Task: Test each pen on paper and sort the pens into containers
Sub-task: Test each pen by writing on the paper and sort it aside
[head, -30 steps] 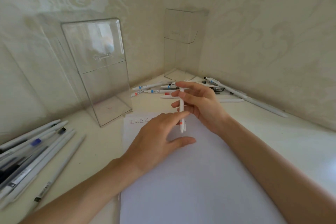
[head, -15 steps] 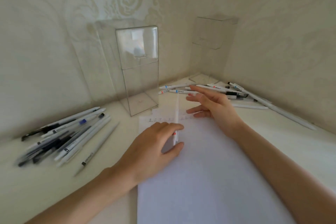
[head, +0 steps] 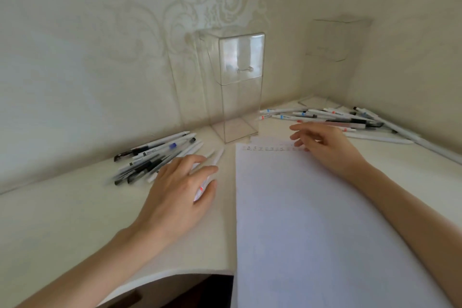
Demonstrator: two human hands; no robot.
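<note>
The left hand (head: 180,190) is pinching a white plastic pen with a red band (head: 203,186) between thumb and index finger, just beside the left edge of the white sheet of paper (head: 312,227). The index finger is covering the middle of this pen, the palm is hiding its lower end, and its upper end is looking blurred, so I cannot tell which end is the tip. The right hand (head: 325,147) is lying with relaxed, spread fingers over the top of the sheet and is gripping nothing; whether it is touching the paper I cannot tell. A row of small written marks (head: 262,149) is running along the top edge of the sheet, too blurred to read and partly hidden by the right hand. The bottom edge of the picture is cutting off the sheet. A tall clear plastic container (head: 240,87) is standing upright behind the sheet. A second clear container (head: 335,57) is standing in the corner and is hard to make out against the wall. A heap of white and black pens (head: 155,157) is lying beside the left hand, and another heap of white pens (head: 337,117) is lying behind the right hand. Everything is resting on a cream-white table (head: 75,220) with a curved front edge, between pale walls with a scroll pattern (head: 100,45).
</note>
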